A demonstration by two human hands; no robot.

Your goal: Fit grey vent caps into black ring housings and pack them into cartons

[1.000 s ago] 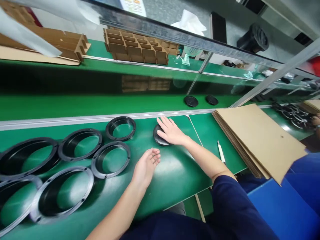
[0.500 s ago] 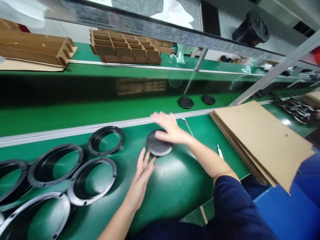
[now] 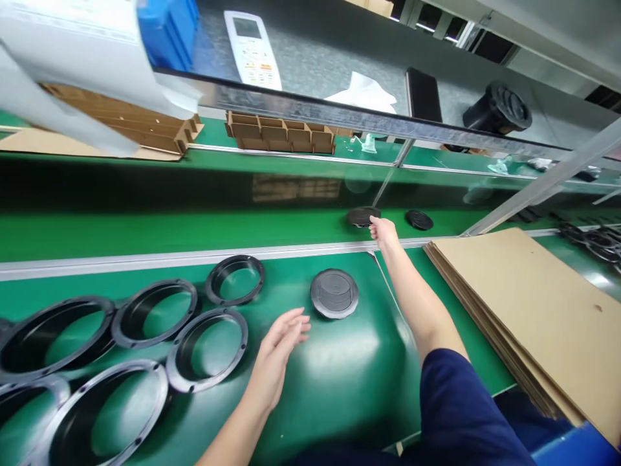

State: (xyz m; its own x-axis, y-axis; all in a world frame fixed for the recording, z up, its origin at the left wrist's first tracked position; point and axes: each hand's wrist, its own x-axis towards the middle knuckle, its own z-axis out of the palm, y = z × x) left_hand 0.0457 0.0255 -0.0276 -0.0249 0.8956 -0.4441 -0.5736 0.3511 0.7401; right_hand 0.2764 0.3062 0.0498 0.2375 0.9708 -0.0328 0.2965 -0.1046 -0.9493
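My right hand point(image 3: 383, 231) reaches out to the green strip behind the metal rail. Its fingers are pinched at the near edge of a round black vent piece point(image 3: 361, 216). A second piece of the same kind, a black disc point(image 3: 419, 220), lies to the right of it. On the bench in front of me rests a grey-black round vent point(image 3: 334, 294), face up, with curved lines across it. My left hand point(image 3: 284, 343) hovers just left of and below that vent, fingers stretched and apart, holding nothing.
Several black flanged rings point(image 3: 208, 349) stand on the left of the bench. A stack of cardboard sheets point(image 3: 528, 304) lies at right. The metal rail point(image 3: 291, 250) crosses behind the bench. Overhead, a shelf holds a white remote control point(image 3: 253, 50) and a black cylindrical part point(image 3: 497, 110).
My right hand has left the vent on the bench and moved forward to the vent piece behind the rail. My left hand has come away slightly from the bench vent. The view has shifted.
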